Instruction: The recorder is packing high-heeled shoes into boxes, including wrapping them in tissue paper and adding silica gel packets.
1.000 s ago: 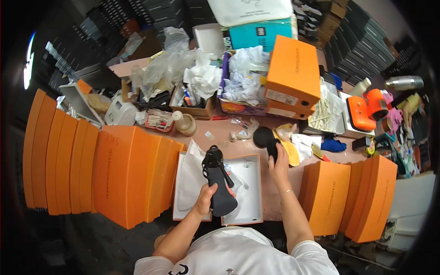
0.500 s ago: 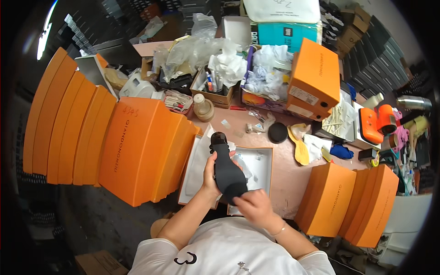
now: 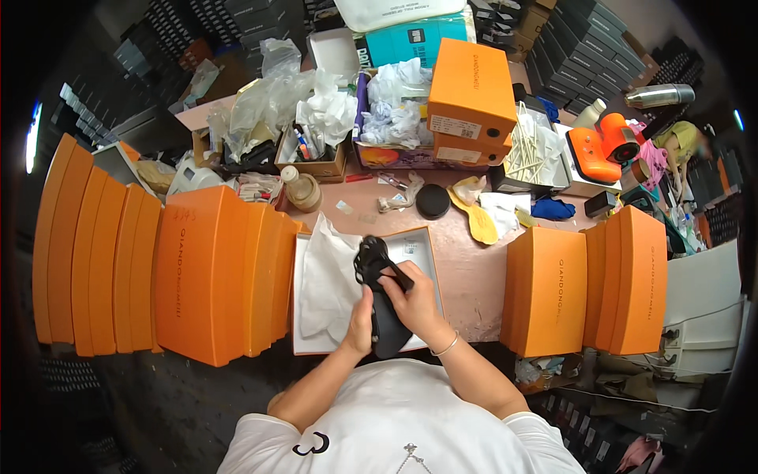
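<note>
A black strappy sandal (image 3: 388, 328) is held over an open, white-lined shoebox (image 3: 306, 345) in front of me. My left hand (image 3: 361, 322) grips the sandal along its left edge, thumb pointing up. From the right, my right hand (image 3: 415, 299) has its fingers closed at the straps near the far end. White tissue paper (image 3: 325, 257) spreads over the left part of the box. My hands and the sandal cover part of the box's inside.
Orange shoeboxes (image 3: 201, 276) stand in a row at left, with more orange boxes (image 3: 545, 292) at right. Behind lie a glue bottle (image 3: 300, 189), a round black tin (image 3: 433, 202), a yellow insole (image 3: 478, 221) and a carton of crumpled paper (image 3: 395, 158). An orange device (image 3: 596, 154) stands far right.
The sandal has turned from its sole showing to its straps showing. My right hand has moved from the sandal's near end up to the straps. The view has shifted too.
</note>
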Tool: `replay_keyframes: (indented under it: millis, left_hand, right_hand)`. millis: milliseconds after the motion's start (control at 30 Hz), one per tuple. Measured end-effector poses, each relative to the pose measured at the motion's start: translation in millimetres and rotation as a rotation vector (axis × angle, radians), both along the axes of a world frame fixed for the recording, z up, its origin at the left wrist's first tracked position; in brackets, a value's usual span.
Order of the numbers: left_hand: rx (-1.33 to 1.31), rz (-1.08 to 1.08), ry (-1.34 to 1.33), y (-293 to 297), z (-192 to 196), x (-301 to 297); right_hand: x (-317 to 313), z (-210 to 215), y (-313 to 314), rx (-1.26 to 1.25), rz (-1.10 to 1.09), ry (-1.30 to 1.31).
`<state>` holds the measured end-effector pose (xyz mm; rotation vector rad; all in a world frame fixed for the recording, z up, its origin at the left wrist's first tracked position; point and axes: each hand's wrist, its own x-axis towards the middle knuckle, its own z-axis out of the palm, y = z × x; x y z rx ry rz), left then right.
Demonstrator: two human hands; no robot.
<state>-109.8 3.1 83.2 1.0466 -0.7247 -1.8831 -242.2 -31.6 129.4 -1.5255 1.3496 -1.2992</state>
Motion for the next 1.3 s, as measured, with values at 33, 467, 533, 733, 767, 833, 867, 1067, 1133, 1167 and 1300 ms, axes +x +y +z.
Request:
replay_keyframes:
  millis: [33, 467, 533, 733, 767, 833, 867, 1067, 1133, 1167, 1300]
  left_hand:
    - [-0.003, 0.02, 0.023, 10.2, -3.5, -2.8]
    - [-0.079, -0.412, 0.058, 33.3, 9.2, 26.5]
    - [-0.062, -0.428, 0.015, 32.8, 30.3, 18.6]
    - [-0.116, -0.385, 0.065, 37.6, 7.5, 22.5]
    - [-0.053, -0.408, 0.054, 37.3, 15.6, 21.7]
    - [-0.024, -0.396, 0.09, 40.2, 7.9, 25.6]
    - [-0.01, -0.391, 0.11, 42.5, 1.8, 27.0]
    - [-0.033, -0.41, 0.111, 37.8, -3.3, 27.3]
    - [0.132, -0.344, 0.231, 33.1, 1.0, 21.8]
    - [0.103, -0.334, 0.38, 30.1, -0.7, 24.6]
    - [0.17, -0.247, 0.398, 14.3, -0.9, 27.2]
  right_hand:
    - [-1.1, -3.6, 2.0, 0.133, 0.018, -0.06]
    - [-63.3, 74.7, 21.9, -0.183, 0.336, 0.132]
    - [-59.0, 62.7, 12.2, -0.381, 0.496, 0.29]
    - [-77.4, 47.2, 8.3, -0.366, 0.232, 0.3]
    - [-68.3, 53.9, 14.0, -0.418, 0.382, 0.322]
    - [-69.4, 39.7, 11.6, -0.511, 0.467, 0.448]
    - [-83.3, 20.9, 0.6, -0.461, 0.401, 0.577]
    - [-58.4, 67.5, 10.7, -0.492, 0.629, 0.468]
    - [-76.6, 17.7, -12.1, -0.443, 0.414, 0.589]
    - [-91.2, 3.1, -15.6, -0.419, 0.302, 0.623]
    - [-46.1, 23.1, 1.3, -0.382, 0.128, 0.426]
